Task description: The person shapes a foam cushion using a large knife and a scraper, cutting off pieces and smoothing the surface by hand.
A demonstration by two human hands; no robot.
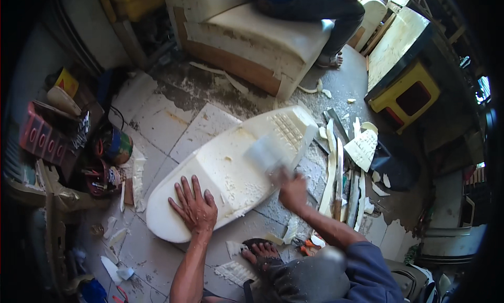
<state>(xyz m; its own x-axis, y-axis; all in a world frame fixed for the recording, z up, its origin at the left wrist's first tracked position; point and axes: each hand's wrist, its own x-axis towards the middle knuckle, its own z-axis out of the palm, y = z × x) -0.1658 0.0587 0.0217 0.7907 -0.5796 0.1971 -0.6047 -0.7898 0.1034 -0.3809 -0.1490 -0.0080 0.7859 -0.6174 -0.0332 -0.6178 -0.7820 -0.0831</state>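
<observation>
At the near edge, the person's foot [262, 250] rests on the tiled floor [157, 190], just beside the cream foam piece [231, 169]. The piece lies on the floor in the middle, slanting from near left to far right, its rounded end nearest; this position appears to put it within reach of both hands. The left hand [197, 206] lies flat on the rounded end, fingers spread and straight, gripping nothing; the palm pressure presumably steadies the piece. The right hand [292, 193] is over the right side, fingers seemingly curled round a flat greyish tool [268, 153]. Motion blur hides its exact form, and contact with the foam cannot be confirmed. Loose crumbs lie in the hollow; a grid of cuts marks the far end. To the right, offcuts [362, 148] are strewn on the floor. At far centre, another person [315, 12] sits on a cream padded seat [252, 38].
</observation>
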